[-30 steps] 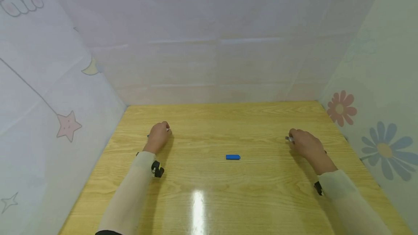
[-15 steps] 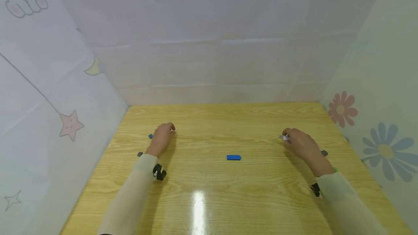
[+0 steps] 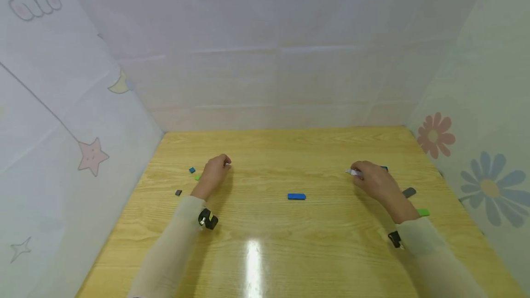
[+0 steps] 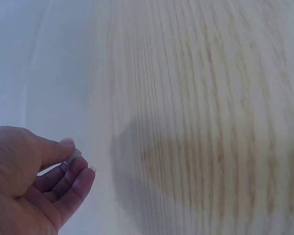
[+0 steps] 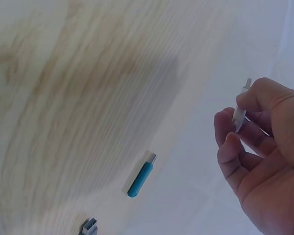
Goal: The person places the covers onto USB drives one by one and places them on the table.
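Left hand [image 3: 214, 174]: raised above the table, thumb and fingertips together on a small white piece [image 4: 74, 155], mostly hidden by the fingers; whether it is hollow cannot be told.

Right hand [image 3: 372, 180]: raised above the table, well apart from the left; thumb and fingers clamped on a white stick [image 5: 239, 115], tilted in the pinch, its metal plug [image 5: 249, 82] bare and projecting beyond the thumb.

Blue stick [image 3: 296, 196]: one, flat on the table, between the two grips and nearer the wearer than either; whether a cap covers its plug cannot be made out.

Small pieces, left of the left grip, three, cap-like, contents not discernible: blue piece [image 3: 192, 169], near the hand; green piece [image 3: 198, 177], just beside the hand and partly hidden by it; dark grey piece [image 3: 178, 192], beside the wrist, nearer the wearer.

Sticks, right of the right grip, three: teal stick [image 5: 140, 178], just past the knuckles, metal plug exposed; grey stick [image 3: 409, 192], beside the wrist, its metal end showing in the right wrist view; green stick [image 3: 423, 212], beside the sleeve [image 3: 434, 247] and partly covered by the arm.

Table [image 3: 265, 155]: wood-grained, beneath both grips, bearing all loose pieces listed.
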A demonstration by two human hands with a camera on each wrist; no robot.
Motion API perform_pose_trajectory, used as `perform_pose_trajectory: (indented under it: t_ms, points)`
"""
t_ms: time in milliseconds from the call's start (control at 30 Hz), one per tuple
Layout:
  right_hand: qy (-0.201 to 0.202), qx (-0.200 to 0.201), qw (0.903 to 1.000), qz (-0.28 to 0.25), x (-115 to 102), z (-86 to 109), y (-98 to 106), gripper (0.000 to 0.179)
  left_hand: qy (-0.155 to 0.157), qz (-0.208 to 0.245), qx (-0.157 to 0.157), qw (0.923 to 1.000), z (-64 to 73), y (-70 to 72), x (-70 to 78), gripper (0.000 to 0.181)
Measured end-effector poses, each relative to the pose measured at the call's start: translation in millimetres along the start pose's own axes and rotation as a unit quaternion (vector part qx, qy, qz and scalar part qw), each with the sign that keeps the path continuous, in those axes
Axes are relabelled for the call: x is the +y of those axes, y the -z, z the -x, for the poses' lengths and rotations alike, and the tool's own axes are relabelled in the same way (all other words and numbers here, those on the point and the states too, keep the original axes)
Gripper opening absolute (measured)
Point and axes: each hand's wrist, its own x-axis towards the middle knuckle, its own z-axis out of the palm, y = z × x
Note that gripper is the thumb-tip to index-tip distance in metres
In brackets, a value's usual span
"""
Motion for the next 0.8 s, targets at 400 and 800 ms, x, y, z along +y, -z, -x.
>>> perform_pose_trajectory:
  t_ms: [400, 800]
  points:
    - [0.003, 0.011, 0.9998, 0.014, -15, -4.7, -13, 0.034, -0.007, 0.038, -0.01, 0.9992, 5.1, -13.0, 18.5, 0.016]
    - [0.001, 0.006, 1.0, 0.006, -31, -10.3, -23, 0.034, -0.006, 0.055, -0.019, 0.9983, 7.6, -24.0, 31.2, 0.013]
